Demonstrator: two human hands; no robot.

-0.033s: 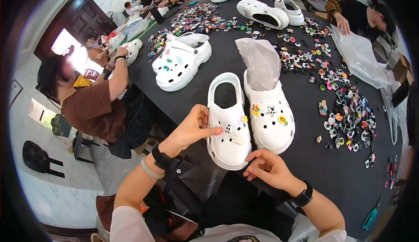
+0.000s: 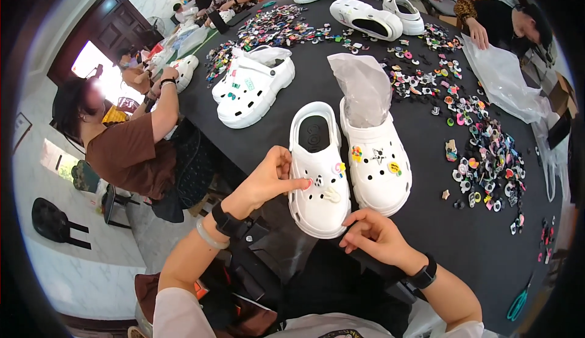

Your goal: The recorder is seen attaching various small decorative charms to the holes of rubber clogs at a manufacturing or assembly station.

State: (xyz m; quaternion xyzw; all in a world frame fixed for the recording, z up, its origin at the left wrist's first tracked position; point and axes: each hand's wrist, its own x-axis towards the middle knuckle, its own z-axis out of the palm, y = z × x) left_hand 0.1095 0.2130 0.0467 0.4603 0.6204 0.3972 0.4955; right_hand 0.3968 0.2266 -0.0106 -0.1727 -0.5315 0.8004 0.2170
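Hands [image 2: 268, 176] on clog [image 2: 320, 176]; charms [image 2: 487, 161] right.

We are in what looks like a shared assembly workroom, not a home. A large black table [image 2: 426, 228] fills the middle, and on it we see several pairs of white clogs [image 2: 253, 88] and heaps of small coloured charms [image 2: 487, 161] spread loose across the top. Other people sit around the table's edge, among them a person in a brown shirt [image 2: 125, 152] bent over a shoe. Beyond them are pale walls and a dark wooden door [image 2: 113, 30].
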